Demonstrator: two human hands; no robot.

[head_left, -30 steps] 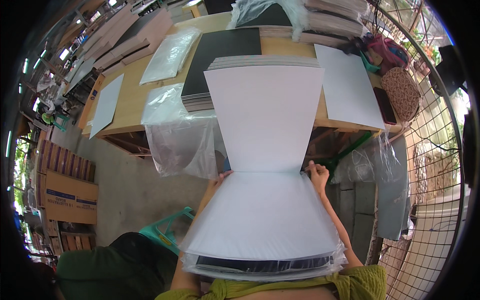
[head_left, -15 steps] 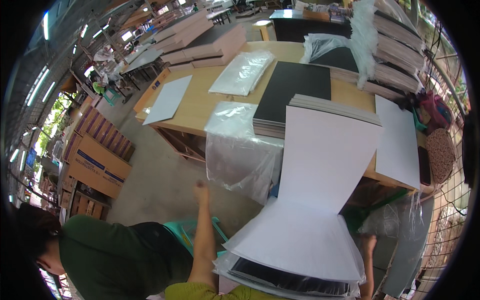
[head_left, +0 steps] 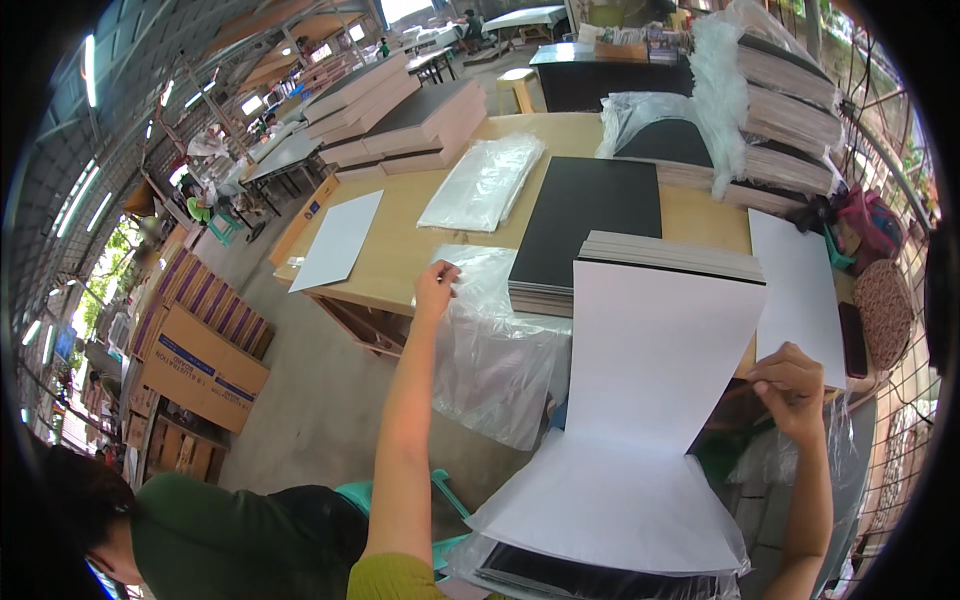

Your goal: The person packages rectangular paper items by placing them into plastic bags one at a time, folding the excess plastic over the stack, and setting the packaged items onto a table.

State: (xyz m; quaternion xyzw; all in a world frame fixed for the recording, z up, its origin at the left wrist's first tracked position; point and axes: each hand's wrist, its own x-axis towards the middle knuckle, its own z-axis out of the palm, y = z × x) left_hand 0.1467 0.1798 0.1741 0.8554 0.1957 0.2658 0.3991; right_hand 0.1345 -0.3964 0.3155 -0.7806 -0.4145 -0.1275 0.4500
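Observation:
My left hand [head_left: 436, 288] reaches over the table's front edge, fingers loosely bent and apart at the upper left of a clear plastic sleeve [head_left: 490, 345]. That sleeve hangs over the edge beside black-topped boards [head_left: 600, 205]. Just right of a tall white sheet [head_left: 660, 345], my right hand [head_left: 795, 390] is raised with thumb and fingers drawn together; what is between them, if anything, is too small to make out. The sheet's upper part leans on a stack of grey-edged boards [head_left: 675, 255]. Its lower part spreads over a plastic-wrapped black pile [head_left: 600, 585] close to me.
Folded clear plastic [head_left: 482, 182] and a white board [head_left: 337, 240] lie on the wooden table [head_left: 400, 210]. Wrapped board stacks [head_left: 785, 110] rise at back right. A co-worker in dark green [head_left: 240, 535] bends at my left. Another white board [head_left: 795, 275] and a phone-like dark case [head_left: 853, 340] lie right.
My left hand has risen from over the floor to the plastic sleeve. My right hand has come up from low beside the pile to the white sheet's right side. The view has tilted upward.

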